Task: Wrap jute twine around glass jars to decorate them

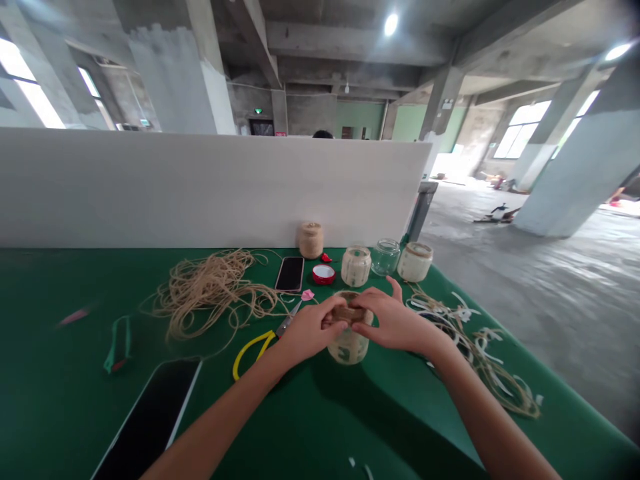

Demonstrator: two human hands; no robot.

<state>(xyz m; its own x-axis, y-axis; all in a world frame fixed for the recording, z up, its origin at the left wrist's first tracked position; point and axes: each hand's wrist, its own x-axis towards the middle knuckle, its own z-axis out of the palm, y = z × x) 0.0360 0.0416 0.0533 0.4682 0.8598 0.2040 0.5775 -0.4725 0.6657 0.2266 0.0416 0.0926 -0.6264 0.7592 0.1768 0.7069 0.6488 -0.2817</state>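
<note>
A glass jar (349, 348) with pale strips on its wall stands on the green table in front of me. A brown band (349, 313) lies across its neck; I cannot tell whether it is twine or tape. My left hand (317, 329) pinches the band from the left, thumb and fingers closed. From the right, my right hand (383, 317) grips the same band, with one finger lifted away. The fingers hide part of the jar's rim. Yellow-handled scissors (253, 345) lie just left of my left hand, partly covered by the forearm.
Loose twine (207, 290) heaps at the left, with a phone (290, 274) and red tape roll (324, 274) farther back. A twine-wrapped jar (311, 241), strip-covered jar (357, 267) and clear jar (385, 257) stand behind. Cord scraps (480, 353) lie right; a large dark tablet (150, 420) front left.
</note>
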